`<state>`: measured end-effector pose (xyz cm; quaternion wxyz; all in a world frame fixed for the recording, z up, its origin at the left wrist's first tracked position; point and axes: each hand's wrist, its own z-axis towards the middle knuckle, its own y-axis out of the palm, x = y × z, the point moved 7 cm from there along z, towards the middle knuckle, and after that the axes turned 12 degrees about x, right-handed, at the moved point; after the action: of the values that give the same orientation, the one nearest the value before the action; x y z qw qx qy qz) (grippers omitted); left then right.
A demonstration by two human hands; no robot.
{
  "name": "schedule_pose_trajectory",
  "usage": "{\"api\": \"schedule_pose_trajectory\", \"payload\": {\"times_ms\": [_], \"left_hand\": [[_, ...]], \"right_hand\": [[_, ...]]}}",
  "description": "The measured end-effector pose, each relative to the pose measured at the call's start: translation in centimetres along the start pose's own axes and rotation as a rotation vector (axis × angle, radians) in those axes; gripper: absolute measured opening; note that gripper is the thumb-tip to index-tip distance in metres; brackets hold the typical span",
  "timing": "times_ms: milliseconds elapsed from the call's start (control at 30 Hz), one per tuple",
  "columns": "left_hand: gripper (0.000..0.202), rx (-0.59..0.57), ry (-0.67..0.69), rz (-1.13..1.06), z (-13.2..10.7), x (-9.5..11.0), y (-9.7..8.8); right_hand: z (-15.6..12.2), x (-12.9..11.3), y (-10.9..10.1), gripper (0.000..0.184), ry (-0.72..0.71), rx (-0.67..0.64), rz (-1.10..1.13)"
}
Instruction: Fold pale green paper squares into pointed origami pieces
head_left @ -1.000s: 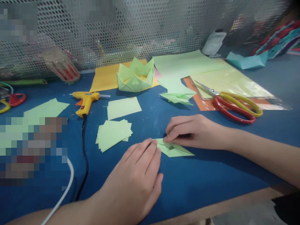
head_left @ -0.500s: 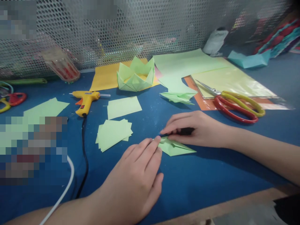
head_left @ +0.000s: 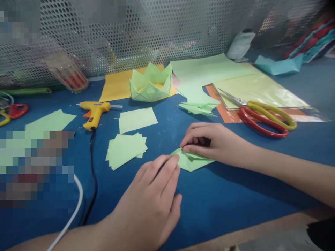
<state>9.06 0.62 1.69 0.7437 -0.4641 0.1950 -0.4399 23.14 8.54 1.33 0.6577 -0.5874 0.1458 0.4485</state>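
Observation:
A small folded light-green paper piece (head_left: 191,162) lies on the blue table (head_left: 230,195). My left hand (head_left: 154,195) rests palm down, fingers close together, with their tips pressing the piece's left corner. My right hand (head_left: 209,143) comes in from the right with fingers curled, pinching the upper edge of the same paper piece. Just left of my hands sits a stack of several light-green paper squares (head_left: 126,149), with a single square (head_left: 137,119) behind it.
A yellow glue gun (head_left: 94,112) with a black cord lies at left. A green folded paper crown (head_left: 151,85) sits on a yellow sheet. Red-and-yellow scissors (head_left: 264,116) rest on sheets at right. A perforated metal screen (head_left: 157,35) closes the back. A white cable (head_left: 70,216) crosses the near left.
My right hand's fingers curled in and shifted slightly along the paper's upper edge, lifting a flap. The paper turned a little. My left hand stayed pressed on the corner.

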Motion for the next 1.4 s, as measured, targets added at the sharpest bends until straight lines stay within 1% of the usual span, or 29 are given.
{"api": "schedule_pose_trajectory", "payload": {"times_ms": [133, 233, 367, 433, 500, 733, 833, 900, 967, 1133, 1233, 1300, 1400], "left_hand": [[0.038, -0.013, -0.033, 0.006, -0.2, -0.2, 0.2], [0.039, -0.022, -0.050, -0.002, -0.2, -0.3, 0.4], [0.038, -0.035, -0.062, -0.016, -0.3, -0.4, 0.4], [0.038, -0.041, -0.067, -0.027, -0.3, -0.4, 0.4], [0.038, -0.047, -0.077, -0.036, -0.3, -0.5, 0.4], [0.038, -0.039, -0.076, -0.049, -0.3, -0.4, 0.5], [0.038, -0.042, -0.089, -0.059, -0.4, -0.5, 0.5], [0.037, -0.043, -0.105, -0.060, -0.4, -0.6, 0.4], [0.037, -0.043, -0.124, -0.058, -0.4, -0.7, 0.3], [0.036, -0.066, -0.161, -0.075, -0.5, -0.9, 0.3], [0.036, -0.060, -0.170, -0.097, -0.5, -0.9, 0.3], [0.037, -0.048, -0.164, -0.105, -0.5, -0.9, 0.3], [0.037, -0.016, -0.127, -0.089, -0.4, -0.7, 0.2]], "right_hand": [[-0.1, 0.0, -0.1, 0.012, -0.015, 0.020, -0.017], [-0.2, -0.5, -0.1, 0.010, -0.111, 0.038, -0.037], [-0.7, -1.2, 0.1, 0.008, -0.260, 0.010, -0.070], [-0.8, -1.4, 0.1, 0.009, -0.304, 0.011, -0.078], [-1.0, -1.4, 0.1, 0.011, -0.316, 0.005, -0.093], [-1.0, -1.3, 0.4, 0.017, -0.273, -0.042, -0.134], [-1.0, -1.2, 0.6, 0.027, -0.283, -0.077, -0.164], [-0.9, -0.9, 0.6, 0.035, -0.258, -0.097, -0.177], [-0.8, -0.5, 0.6, 0.039, -0.219, -0.107, -0.166], [-0.5, -0.1, 0.4, 0.030, -0.140, -0.111, -0.084], [-0.4, -0.1, 0.4, 0.021, -0.081, -0.114, -0.020], [-0.4, -0.3, 0.3, 0.014, -0.084, -0.102, 0.027], [-0.4, -0.5, 0.2, 0.010, -0.114, -0.089, 0.048]]}}
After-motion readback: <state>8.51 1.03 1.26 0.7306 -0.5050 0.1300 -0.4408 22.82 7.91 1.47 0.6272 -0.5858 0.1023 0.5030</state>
